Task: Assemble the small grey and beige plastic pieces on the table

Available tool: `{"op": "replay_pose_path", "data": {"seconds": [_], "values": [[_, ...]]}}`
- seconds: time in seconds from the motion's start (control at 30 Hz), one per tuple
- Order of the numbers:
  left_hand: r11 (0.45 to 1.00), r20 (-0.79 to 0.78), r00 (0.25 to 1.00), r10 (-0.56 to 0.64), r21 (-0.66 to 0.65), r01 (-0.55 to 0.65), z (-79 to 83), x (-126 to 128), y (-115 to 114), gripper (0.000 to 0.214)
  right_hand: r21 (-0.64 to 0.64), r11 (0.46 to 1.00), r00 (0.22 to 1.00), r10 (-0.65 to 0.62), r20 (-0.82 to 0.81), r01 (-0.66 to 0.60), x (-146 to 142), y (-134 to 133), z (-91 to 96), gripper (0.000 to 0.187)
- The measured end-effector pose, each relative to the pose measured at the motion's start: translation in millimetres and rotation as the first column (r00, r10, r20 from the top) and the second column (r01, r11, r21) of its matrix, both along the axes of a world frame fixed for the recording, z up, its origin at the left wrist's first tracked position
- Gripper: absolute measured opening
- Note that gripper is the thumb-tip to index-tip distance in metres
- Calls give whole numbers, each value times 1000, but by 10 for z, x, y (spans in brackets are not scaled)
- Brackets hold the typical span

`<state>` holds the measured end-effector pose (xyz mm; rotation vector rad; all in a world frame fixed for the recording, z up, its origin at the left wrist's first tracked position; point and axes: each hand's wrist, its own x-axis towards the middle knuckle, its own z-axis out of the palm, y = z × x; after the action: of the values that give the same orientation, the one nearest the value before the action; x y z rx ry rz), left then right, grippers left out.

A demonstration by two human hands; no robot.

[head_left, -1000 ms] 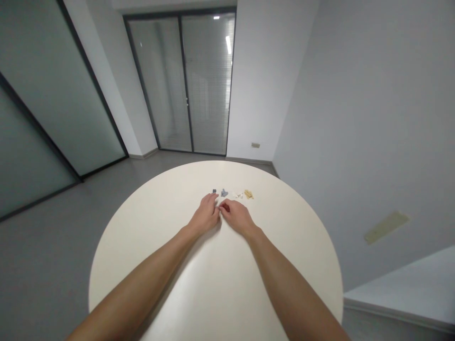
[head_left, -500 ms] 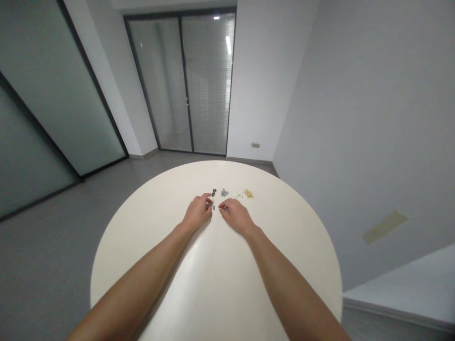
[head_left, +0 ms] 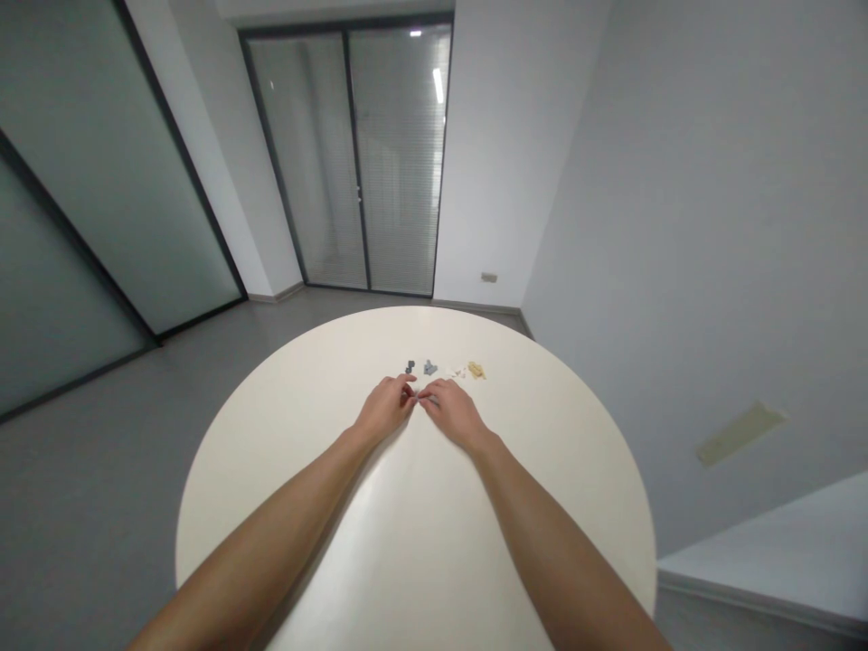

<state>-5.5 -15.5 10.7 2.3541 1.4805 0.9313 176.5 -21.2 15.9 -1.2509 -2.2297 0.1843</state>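
Note:
Both my hands rest on a round cream table (head_left: 325, 506), fingertips meeting near its middle. My left hand (head_left: 383, 411) is pinched, its fingers curled against those of my right hand (head_left: 451, 411), which is pinched too. What sits between the fingertips is too small to name. Just beyond the hands lies a row of tiny pieces: dark grey pieces (head_left: 410, 366), a blue-grey piece (head_left: 429, 368), white bits (head_left: 459, 372) and tan pieces (head_left: 476, 370).
The table stands in a bare room with a grey floor (head_left: 88, 470). Glass sliding doors with blinds (head_left: 366, 163) are at the back, frosted glass panels (head_left: 81, 199) on the left, and a plain wall (head_left: 712, 226) close on the right.
Half a second ago my hands were a little apart, with a small grey piece on the table between them. Now the fingertips touch and that piece is no longer visible.

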Motion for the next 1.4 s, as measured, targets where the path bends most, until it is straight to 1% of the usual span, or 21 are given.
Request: {"op": "replay_pose_path", "data": {"seconds": [0.2,0.33,0.47,0.6,0.83,1.07,1.4], "values": [[1000,-18,1000,-3,22,4,0,8,-5,31,-38,999,999,-35,-9,34,-2,-7,31,19],[998,-5,999,54,16,-54,28,4,-23,29,-65,994,996,-85,-41,82,-2,-19,69,20],[998,-31,997,70,5,-70,65,-1,-41,22,-39,995,993,-89,-74,87,-3,-34,102,21],[998,-22,997,69,15,-69,92,-2,-63,21,-13,997,990,-77,-115,76,-5,-39,116,20],[997,-8,997,71,25,-71,118,8,-85,20,15,998,984,-62,-168,66,-11,-15,69,20],[996,12,998,69,46,-70,129,18,-88,21,38,990,978,-126,-167,134,3,-12,54,18],[997,64,995,77,24,-79,113,24,-76,26,35,992,981,-114,-159,121,10,-24,79,13]]}}
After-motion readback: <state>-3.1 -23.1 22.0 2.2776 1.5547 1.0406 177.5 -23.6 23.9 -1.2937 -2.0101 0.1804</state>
